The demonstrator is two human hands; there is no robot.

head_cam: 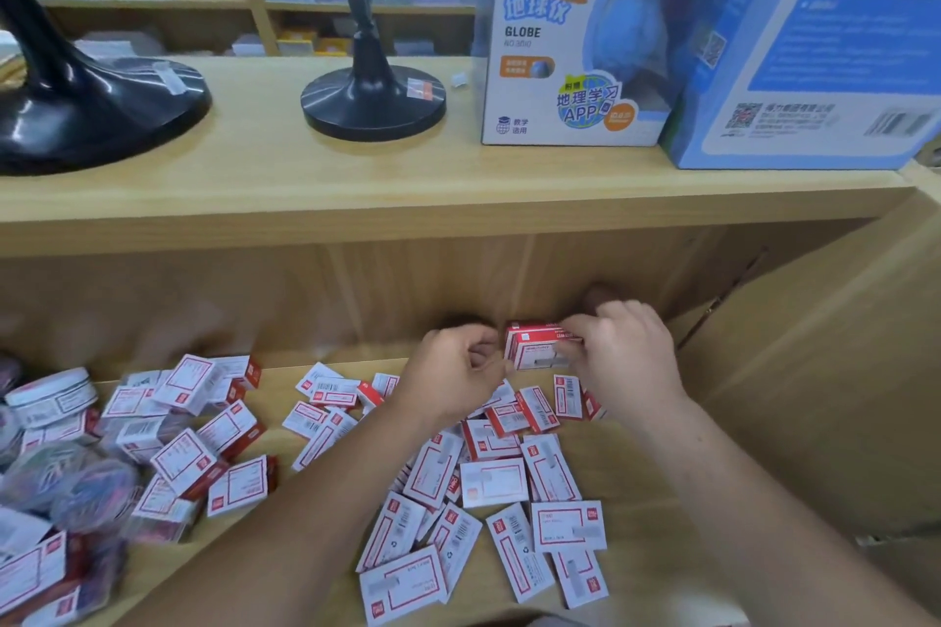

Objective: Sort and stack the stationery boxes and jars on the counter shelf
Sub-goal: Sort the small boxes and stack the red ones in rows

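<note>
Two red-white boxes (532, 350) stacked at back of lower shelf (646, 484), against rear wall. Right hand (626, 351) pinches stack; left hand (453, 372) curled just beside, grip unclear. Likely best: square edges flush, labels one way. Loose boxes (489, 479) scattered nearer. White-lidded jar (51, 395) far left, contents hidden; clear jars (97, 489) beside it blurred, multicoloured inside.

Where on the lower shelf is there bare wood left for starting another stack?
Bare shelf along the back wall, left of the left hand; also a strip right of the loose boxes, beside the right forearm. Far left is crowded with jars and boxes.
</note>
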